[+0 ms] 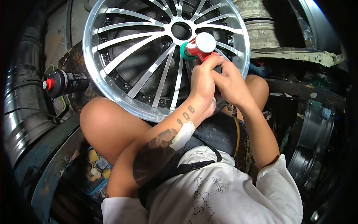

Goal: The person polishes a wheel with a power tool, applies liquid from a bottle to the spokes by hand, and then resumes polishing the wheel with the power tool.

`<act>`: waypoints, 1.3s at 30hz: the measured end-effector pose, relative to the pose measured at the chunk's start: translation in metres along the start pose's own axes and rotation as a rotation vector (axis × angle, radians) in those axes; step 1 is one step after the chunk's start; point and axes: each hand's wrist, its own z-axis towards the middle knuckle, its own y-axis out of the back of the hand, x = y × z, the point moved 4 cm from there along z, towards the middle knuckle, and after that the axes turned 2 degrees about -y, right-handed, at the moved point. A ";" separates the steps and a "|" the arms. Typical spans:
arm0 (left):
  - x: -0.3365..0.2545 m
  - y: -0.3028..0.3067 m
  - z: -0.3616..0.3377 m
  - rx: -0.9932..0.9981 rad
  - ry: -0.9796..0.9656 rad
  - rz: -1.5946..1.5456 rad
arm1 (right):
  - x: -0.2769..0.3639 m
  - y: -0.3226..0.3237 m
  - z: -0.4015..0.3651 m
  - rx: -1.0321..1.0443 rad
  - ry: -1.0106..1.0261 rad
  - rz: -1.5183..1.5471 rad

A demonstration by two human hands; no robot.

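Both my hands are closed around a red air sander [196, 48] with a round silver top and a teal pad. My left hand [203, 76] wraps its body from the left, and my right hand [230, 80] grips it from the right, fingers overlapping the left ones. The pad rests at a spoke near the hub of a multi-spoke alloy wheel [145, 39], whose spokes are bright and whose recesses are black. From below my right hand hangs a metal fitting [232, 109] with a yellow air hose [237, 130]. My hands hide most of the tool's handle.
A black bottle [71, 83] with a red cap lies left of the wheel. Stacked metal rims [26, 89] line the far left, and more rims [261, 28] stand at upper right. Below my left knee, a blue basket [97, 186] holds small yellow and white pieces.
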 end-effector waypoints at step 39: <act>-0.003 -0.008 -0.036 0.034 0.074 -0.061 | -0.011 -0.001 -0.017 0.091 0.069 0.069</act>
